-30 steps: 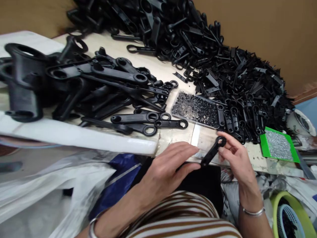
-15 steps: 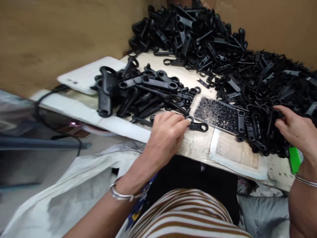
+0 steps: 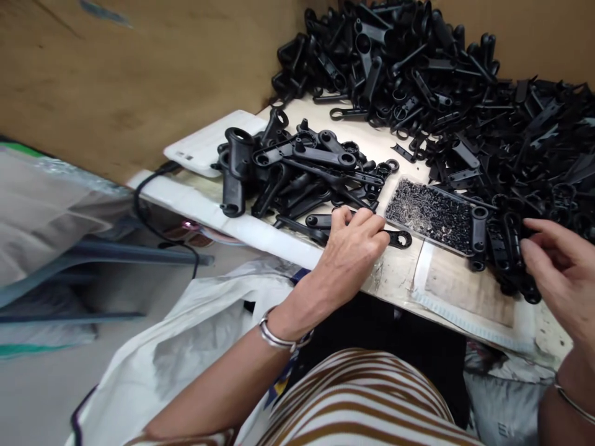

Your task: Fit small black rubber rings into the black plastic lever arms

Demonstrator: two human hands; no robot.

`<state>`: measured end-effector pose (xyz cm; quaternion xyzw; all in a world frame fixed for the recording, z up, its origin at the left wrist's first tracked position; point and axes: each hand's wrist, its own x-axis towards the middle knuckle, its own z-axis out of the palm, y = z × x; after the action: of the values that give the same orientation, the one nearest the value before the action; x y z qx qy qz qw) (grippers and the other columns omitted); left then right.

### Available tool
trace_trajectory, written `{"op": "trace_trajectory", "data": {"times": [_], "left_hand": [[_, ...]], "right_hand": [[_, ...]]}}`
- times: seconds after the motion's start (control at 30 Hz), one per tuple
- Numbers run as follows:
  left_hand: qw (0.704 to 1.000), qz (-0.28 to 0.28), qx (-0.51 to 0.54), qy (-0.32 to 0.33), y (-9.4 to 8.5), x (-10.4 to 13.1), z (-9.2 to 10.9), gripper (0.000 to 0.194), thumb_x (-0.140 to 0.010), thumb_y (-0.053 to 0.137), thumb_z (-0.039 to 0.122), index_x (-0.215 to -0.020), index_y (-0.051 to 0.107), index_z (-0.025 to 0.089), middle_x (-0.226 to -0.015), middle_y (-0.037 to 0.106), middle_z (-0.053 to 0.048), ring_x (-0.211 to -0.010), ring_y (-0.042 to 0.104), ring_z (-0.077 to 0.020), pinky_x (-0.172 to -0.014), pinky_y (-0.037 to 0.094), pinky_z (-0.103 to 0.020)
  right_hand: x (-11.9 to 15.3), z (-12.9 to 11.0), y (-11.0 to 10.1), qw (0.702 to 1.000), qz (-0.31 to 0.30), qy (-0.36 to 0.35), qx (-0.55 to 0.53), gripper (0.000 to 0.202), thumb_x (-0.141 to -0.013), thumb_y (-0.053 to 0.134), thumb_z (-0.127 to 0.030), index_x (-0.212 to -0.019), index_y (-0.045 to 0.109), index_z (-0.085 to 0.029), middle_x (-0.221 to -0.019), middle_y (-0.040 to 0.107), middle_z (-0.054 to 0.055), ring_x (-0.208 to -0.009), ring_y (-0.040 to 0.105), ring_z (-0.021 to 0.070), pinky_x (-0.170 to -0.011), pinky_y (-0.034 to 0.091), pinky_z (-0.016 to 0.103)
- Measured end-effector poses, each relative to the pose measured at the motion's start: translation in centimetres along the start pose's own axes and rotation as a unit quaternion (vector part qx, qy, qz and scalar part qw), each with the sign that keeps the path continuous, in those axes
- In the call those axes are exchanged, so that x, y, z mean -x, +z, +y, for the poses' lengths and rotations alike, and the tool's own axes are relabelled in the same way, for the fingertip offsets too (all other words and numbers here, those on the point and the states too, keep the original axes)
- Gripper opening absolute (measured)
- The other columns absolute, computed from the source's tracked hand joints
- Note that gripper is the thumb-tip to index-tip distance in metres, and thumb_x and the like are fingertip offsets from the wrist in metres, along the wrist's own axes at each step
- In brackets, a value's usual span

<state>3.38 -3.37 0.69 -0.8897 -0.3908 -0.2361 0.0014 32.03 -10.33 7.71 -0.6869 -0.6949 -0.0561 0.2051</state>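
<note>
My left hand (image 3: 356,251) is at the table's front edge, its fingers curled down on a long black plastic arm piece (image 3: 400,239) whose ring end sticks out to the right. The fingers hide the middle of that piece. Behind it lies a loose heap of black arm pieces (image 3: 320,158) with ringed ends. On the right, my right hand (image 3: 560,269) is beside a cluster of black arm pieces (image 3: 499,244), thumb and forefinger apart, with nothing visible between them. Between the hands sits a shallow clear tray (image 3: 434,243) of tiny black parts.
A large pile of black plastic pieces (image 3: 385,68) fills the back and right of the table. A flat white device (image 3: 209,145) with a black cable (image 3: 139,195) lies at the left. Cardboard walls (image 3: 186,56) enclose the back. A cloth pad (image 3: 469,288) lies at the front.
The view has shifted left, so the table things appear further right. My left hand's fingers have curled further over the arm piece. My right hand has drawn back slightly from the cluster.
</note>
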Motion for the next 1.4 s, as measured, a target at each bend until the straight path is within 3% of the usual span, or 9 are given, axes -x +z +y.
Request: {"op": "trace_trajectory", "data": {"times": [0.13, 0.43, 0.7, 0.8, 0.9, 1.0, 1.1, 1.27, 1.4], "left_hand": [[1.0, 0.02, -0.015, 0.007, 0.1, 0.3, 0.3, 0.026, -0.091, 0.048, 0.003, -0.07, 0.056, 0.016, -0.092, 0.068, -0.007, -0.087, 0.053, -0.0227, -0.079, 0.03, -0.041], [0.999, 0.022, 0.011, 0.04, -0.1, 1.2, 3.7, 0.028, -0.094, 0.043, 0.004, -0.071, 0.054, 0.016, -0.09, 0.068, -0.006, -0.089, 0.058, -0.0198, -0.083, 0.032, -0.039], [0.997, 0.025, 0.049, 0.059, 0.7, 1.5, 4.1, 0.028, -0.096, 0.04, 0.006, -0.077, 0.058, 0.015, -0.092, 0.07, -0.007, -0.09, 0.059, -0.0209, -0.085, 0.038, -0.038], [0.993, 0.042, 0.089, 0.064, 0.7, 1.5, 4.0, 0.028, -0.096, 0.039, 0.007, -0.077, 0.059, 0.013, -0.093, 0.069, -0.009, -0.089, 0.059, -0.0212, -0.083, 0.042, -0.036], [0.986, 0.086, 0.129, 0.054, 0.7, 1.6, 4.1, 0.028, -0.096, 0.038, 0.006, -0.079, 0.06, 0.012, -0.097, 0.069, -0.01, -0.092, 0.058, -0.0211, -0.083, 0.045, -0.034], [0.981, 0.117, 0.151, 0.044, 0.8, 1.7, 4.3, 0.028, -0.096, 0.038, 0.007, -0.08, 0.06, 0.012, -0.099, 0.068, -0.011, -0.096, 0.056, -0.0208, -0.085, 0.048, -0.033], [0.978, 0.114, 0.167, 0.044, 0.9, 1.7, 4.4, 0.029, -0.097, 0.036, 0.009, -0.08, 0.059, 0.013, -0.1, 0.067, -0.012, -0.097, 0.056, -0.0206, -0.085, 0.051, -0.033], [0.972, 0.104, 0.2, 0.058, 0.8, 1.7, 4.2, 0.03, -0.097, 0.036, 0.007, -0.079, 0.059, 0.012, -0.097, 0.066, -0.012, -0.094, 0.055, -0.0192, -0.088, 0.052, -0.033], [0.97, 0.094, 0.212, 0.069, 0.7, 1.6, 4.1, 0.032, -0.097, 0.035, 0.006, -0.078, 0.059, 0.013, -0.095, 0.066, -0.011, -0.09, 0.055, -0.0182, -0.086, 0.053, -0.031]], "right_hand": [[-1.2, -2.7, 1.8, 0.998, -0.019, -0.053, -0.028, 0.021, -0.09, 0.057, -0.03, -0.104, 0.07, -0.021, -0.09, 0.073, 0.006, -0.071, 0.067, 0.0184, -0.071, 0.053, 0.032], [-1.7, -5.1, 4.0, 0.987, -0.127, -0.077, -0.061, 0.021, -0.091, 0.054, -0.024, -0.1, 0.072, -0.019, -0.096, 0.074, 0.006, -0.083, 0.07, 0.0203, -0.076, 0.052, 0.032], [1.6, -5.5, 5.2, 0.973, -0.175, 0.05, -0.142, 0.024, -0.089, 0.059, -0.034, -0.105, 0.07, -0.02, -0.099, 0.074, 0.007, -0.072, 0.07, 0.0181, -0.071, 0.055, 0.031], [2.5, -5.5, 6.0, 0.923, -0.189, 0.168, -0.289, 0.035, -0.084, 0.065, -0.04, -0.114, 0.067, -0.021, -0.104, 0.072, 0.008, -0.061, 0.068, 0.0151, -0.057, 0.056, 0.029], [2.6, -6.0, 6.2, 0.827, -0.19, 0.268, -0.456, 0.045, -0.078, 0.072, -0.042, -0.116, 0.065, -0.019, -0.088, 0.072, 0.006, -0.055, 0.065, 0.0134, -0.046, 0.053, 0.025], [2.5, -6.6, 6.1, 0.751, -0.187, 0.314, -0.551, 0.045, -0.073, 0.079, -0.038, -0.111, 0.067, -0.019, -0.077, 0.071, 0.003, -0.062, 0.069, 0.0153, -0.053, 0.057, 0.025], [2.7, -6.6, 6.3, 0.716, -0.178, 0.335, -0.586, 0.043, -0.069, 0.083, -0.035, -0.108, 0.07, -0.021, -0.083, 0.072, 0.002, -0.066, 0.071, 0.0152, -0.062, 0.06, 0.029], [2.8, -5.2, 6.2, 0.727, -0.233, 0.297, -0.574, 0.038, -0.073, 0.081, -0.034, -0.108, 0.072, -0.021, -0.076, 0.072, 0.001, -0.062, 0.068, 0.0128, -0.069, 0.058, 0.029], [2.3, -4.1, 5.5, 0.769, -0.298, 0.247, -0.51, 0.042, -0.08, 0.074, -0.038, -0.118, 0.068, -0.019, -0.066, 0.07, 0.001, -0.067, 0.066, 0.0141, -0.079, 0.052, 0.032]]}}
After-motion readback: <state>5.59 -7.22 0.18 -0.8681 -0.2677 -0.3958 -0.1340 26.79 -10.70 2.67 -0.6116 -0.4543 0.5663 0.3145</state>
